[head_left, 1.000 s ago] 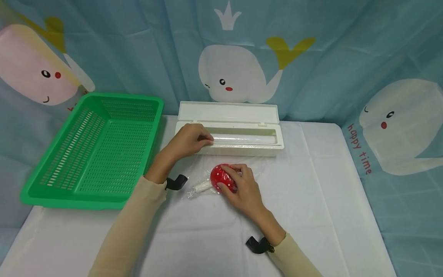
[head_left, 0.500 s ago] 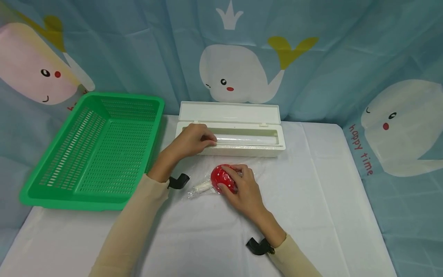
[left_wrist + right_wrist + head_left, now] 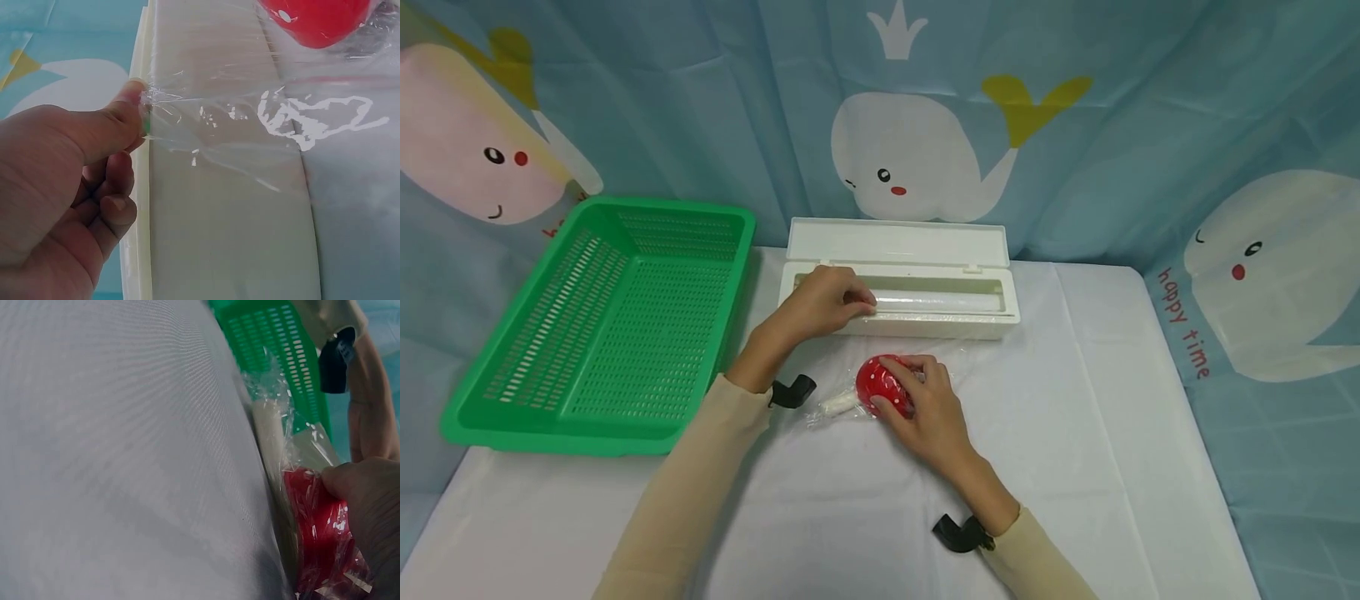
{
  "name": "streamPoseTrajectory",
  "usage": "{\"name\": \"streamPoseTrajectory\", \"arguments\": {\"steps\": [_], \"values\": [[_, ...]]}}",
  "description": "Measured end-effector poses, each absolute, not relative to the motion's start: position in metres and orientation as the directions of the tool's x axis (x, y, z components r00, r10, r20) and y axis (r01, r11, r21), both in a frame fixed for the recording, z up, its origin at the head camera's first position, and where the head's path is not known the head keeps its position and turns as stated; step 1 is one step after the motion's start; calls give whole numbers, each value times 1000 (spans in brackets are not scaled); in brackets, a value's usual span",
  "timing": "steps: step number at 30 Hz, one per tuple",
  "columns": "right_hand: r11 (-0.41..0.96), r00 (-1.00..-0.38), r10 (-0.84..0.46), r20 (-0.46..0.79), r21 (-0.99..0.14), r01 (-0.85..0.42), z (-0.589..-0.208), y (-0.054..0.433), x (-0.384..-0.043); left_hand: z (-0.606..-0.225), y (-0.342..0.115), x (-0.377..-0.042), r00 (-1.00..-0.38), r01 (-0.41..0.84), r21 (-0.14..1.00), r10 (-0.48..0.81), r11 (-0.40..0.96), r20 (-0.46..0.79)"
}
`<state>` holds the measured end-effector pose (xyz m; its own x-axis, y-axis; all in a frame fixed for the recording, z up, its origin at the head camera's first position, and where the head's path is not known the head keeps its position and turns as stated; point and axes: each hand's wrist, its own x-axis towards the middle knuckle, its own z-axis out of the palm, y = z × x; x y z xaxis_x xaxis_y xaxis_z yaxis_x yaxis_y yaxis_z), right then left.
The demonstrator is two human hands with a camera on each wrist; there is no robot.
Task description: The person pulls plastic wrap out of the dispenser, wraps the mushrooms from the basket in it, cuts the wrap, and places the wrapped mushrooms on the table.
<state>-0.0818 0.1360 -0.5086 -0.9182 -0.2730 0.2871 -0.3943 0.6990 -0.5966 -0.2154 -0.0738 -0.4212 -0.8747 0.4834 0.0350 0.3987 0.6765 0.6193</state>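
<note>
My left hand (image 3: 827, 302) is at the front edge of a white cling film dispenser (image 3: 925, 327). Its thumb and forefinger pinch a small green slide cutter (image 3: 147, 120), mostly hidden by the fingertips. Clear cling film (image 3: 219, 119) bunches beside them and stretches over the box front. My right hand (image 3: 932, 412) grips the red, white-dotted head of a mushroom-shaped toy (image 3: 874, 385), wrapped in clear film and lying in front of the box. In the right wrist view, its pale stem (image 3: 269, 428) points away from the hand, toward the green basket.
A green plastic basket (image 3: 700, 400) with slotted sides stands on the left of the white-covered table (image 3: 1075, 467). The dispenser's lid (image 3: 895, 242) is raised at the back, and the film roll (image 3: 940, 302) lies inside. A blue whale-print curtain (image 3: 737, 108) hangs behind.
My left hand has slid slightly rightward along the dispenser's front edge. My right hand keeps its grip on the mushroom-shaped toy, which stays in place.
</note>
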Motion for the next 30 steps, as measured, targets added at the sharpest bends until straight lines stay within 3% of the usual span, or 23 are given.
{"name": "streamPoseTrajectory", "arguments": {"steps": [30], "values": [[699, -908, -286, 307, -580, -417, -510, 136, -82, -420, 4, -222, -801, 510, 633, 589, 582, 104]]}}
